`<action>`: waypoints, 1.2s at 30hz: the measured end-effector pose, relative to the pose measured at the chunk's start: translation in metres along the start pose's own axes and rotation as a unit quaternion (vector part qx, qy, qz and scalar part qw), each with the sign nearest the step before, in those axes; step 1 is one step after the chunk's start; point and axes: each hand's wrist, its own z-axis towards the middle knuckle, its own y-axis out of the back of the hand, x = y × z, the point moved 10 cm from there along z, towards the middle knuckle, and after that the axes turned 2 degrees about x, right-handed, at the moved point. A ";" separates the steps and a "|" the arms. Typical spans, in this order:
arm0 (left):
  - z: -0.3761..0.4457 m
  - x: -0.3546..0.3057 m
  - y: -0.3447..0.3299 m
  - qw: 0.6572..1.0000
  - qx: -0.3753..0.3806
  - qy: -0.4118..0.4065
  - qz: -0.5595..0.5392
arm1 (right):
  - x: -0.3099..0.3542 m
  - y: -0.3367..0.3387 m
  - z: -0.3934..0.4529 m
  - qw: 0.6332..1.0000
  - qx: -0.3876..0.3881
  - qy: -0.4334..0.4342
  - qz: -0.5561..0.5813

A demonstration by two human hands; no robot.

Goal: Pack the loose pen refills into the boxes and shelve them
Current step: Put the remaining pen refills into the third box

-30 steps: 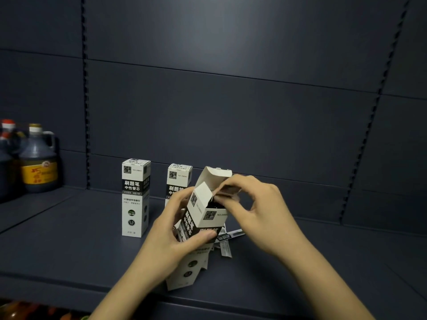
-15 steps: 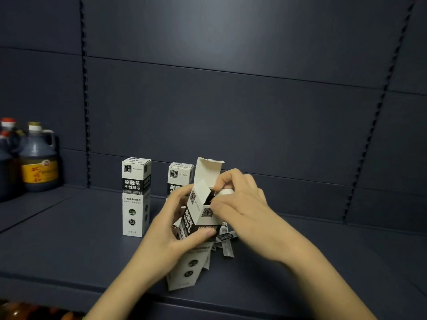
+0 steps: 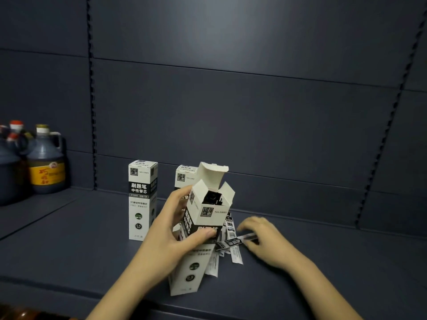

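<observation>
- Left hand [image 3: 171, 236] grips open box [image 3: 205, 218], tilted, frame centre on the shelf [image 3: 69, 245].
- Right hand [image 3: 265, 239] pinches a loose refill [image 3: 231, 242], lower centre-right; blurred.
- Two closed boxes [image 3: 142, 199] stand behind.

Dim light is falling from above, brightening the dark blue-grey metal back panel [image 3: 242, 42] toward its top edge. The right hand [image 3: 265, 241] is smearing with motion blur; upright slotted rails are bowing at the frame's sides.

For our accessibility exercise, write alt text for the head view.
A left hand holds an open refill box tilted on a dark shelf, while the right hand reaches for loose refills. Two closed boxes stand behind.
</observation>
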 end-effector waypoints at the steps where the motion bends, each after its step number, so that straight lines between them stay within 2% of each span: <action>1: 0.000 0.001 0.000 1.000 0.001 0.003 -0.001 | -0.003 -0.008 0.000 1.000 0.018 0.005 -0.017; 7: 0.001 0.007 0.002 1.000 0.001 0.011 -0.010 | 0.001 -0.018 0.001 0.994 0.057 0.050 -0.084; 10: 0.002 0.007 0.001 1.000 0.003 0.011 -0.008 | -0.003 -0.014 0.005 0.992 0.068 0.042 -0.094; 17: 0.002 0.008 0.001 1.000 0.000 0.011 0.000 | -0.011 0.000 0.005 0.995 0.094 -0.031 0.000; 20: 0.003 0.007 0.001 1.000 -0.001 0.008 0.008 | -0.004 0.018 -0.004 0.997 0.056 -0.034 0.040; 22: 0.003 0.006 -0.001 1.000 0.000 0.008 0.010 | 0.001 0.040 -0.011 0.991 0.003 -0.047 0.124; 24: 0.003 0.006 -0.002 1.000 0.002 0.008 0.010 | 0.012 0.070 -0.021 0.952 -0.055 -0.054 0.295; 26: 0.003 0.005 -0.003 1.000 0.002 0.007 0.013 | 0.029 0.106 -0.030 0.889 -0.115 -0.036 0.442; 29: 0.003 0.005 -0.003 1.000 0.000 0.008 0.014 | 0.068 0.165 -0.050 0.805 -0.200 0.050 0.557; 31: 0.002 0.005 -0.002 1.000 -0.002 0.009 0.015 | 0.099 0.193 -0.063 0.759 -0.221 0.117 0.601; 33: 0.002 0.003 -0.004 1.000 0.001 0.008 0.018 | 0.124 0.209 -0.071 0.746 -0.232 0.162 0.603; 36: 0.003 0.001 -0.006 1.000 0.003 0.002 0.021 | 0.142 0.211 -0.070 0.761 -0.249 0.178 0.573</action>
